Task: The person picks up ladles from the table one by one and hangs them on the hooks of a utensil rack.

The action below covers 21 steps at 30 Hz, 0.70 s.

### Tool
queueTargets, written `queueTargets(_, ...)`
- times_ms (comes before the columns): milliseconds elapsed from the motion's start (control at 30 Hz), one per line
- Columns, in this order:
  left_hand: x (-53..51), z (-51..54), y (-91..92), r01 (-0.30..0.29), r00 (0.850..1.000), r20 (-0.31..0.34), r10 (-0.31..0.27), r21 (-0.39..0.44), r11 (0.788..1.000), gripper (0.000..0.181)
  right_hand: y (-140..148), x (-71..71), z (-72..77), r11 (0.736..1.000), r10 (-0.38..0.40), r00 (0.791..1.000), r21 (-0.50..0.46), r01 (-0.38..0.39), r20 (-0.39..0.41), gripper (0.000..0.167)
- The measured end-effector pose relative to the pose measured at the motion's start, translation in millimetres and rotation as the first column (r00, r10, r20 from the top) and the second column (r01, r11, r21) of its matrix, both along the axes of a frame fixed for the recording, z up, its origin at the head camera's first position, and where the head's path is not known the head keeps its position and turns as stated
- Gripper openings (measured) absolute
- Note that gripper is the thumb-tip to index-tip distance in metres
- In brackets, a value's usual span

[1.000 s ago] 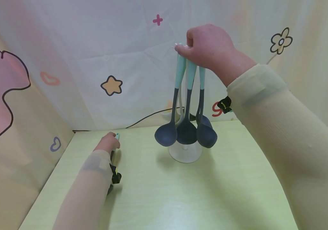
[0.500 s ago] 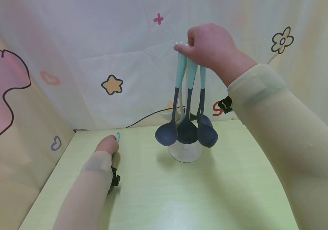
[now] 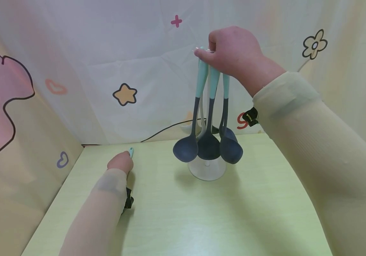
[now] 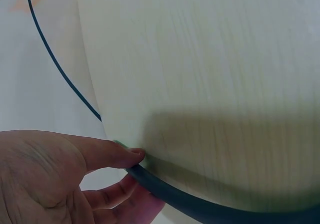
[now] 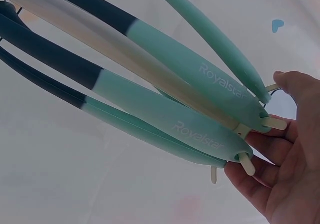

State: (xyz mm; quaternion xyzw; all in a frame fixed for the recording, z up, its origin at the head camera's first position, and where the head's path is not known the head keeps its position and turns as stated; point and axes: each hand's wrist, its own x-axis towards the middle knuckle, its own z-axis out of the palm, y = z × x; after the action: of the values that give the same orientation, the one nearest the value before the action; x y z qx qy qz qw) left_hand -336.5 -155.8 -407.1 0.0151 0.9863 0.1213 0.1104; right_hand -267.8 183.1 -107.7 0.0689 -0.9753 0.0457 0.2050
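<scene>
A white utensil rack (image 3: pixel 207 172) stands upright on the table, with several mint-handled, dark-headed ladles (image 3: pixel 185 149) hanging from its hooks. My right hand (image 3: pixel 232 49) holds the rack by its top, thumb and fingers curled around the hooks (image 5: pixel 275 123) and handle ends (image 5: pixel 245 151). At the table's left, my left hand (image 3: pixel 120 163) pinches a long utensil with a mint handle end (image 3: pixel 131 152). Its dark shaft (image 4: pixel 185 201) runs back from between thumb and fingers in the left wrist view. The forearm covers its head, so its kind cannot be told.
The pale wooden table (image 3: pixel 183 213) ends at a patterned curtain (image 3: pixel 144 53) along the back and left. A pale utensil head (image 3: pixel 192 128) hangs behind the ladles, mostly hidden.
My left hand has closed around the utensil and its fingers are more tucked in; the wrist has turned slightly. My right hand and the rack have stayed in place.
</scene>
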Motion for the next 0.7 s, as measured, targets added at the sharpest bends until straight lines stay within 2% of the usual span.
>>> queueTargets(267,4.0,4.2,0.8,0.006,1.000,0.019,-0.006,0.022,1.000,0.045,1,0.3,1.5,1.000,0.005,1.000,-0.011,-0.005,0.008,0.052)
queueTargets(500,3.0,12.1,4.9,0.000,1.000,-0.024,0.001,0.074,0.997,0.052,5,0.9,2.1,1.000,-0.008,1.000,-0.003,0.008,0.000,0.053)
queueTargets(700,-0.8,19.0,12.1,-0.045,0.999,-0.021,0.048,0.105,0.993,0.057,8,2.2,2.5,1.000,-0.010,1.000,0.001,0.010,-0.008,0.054)
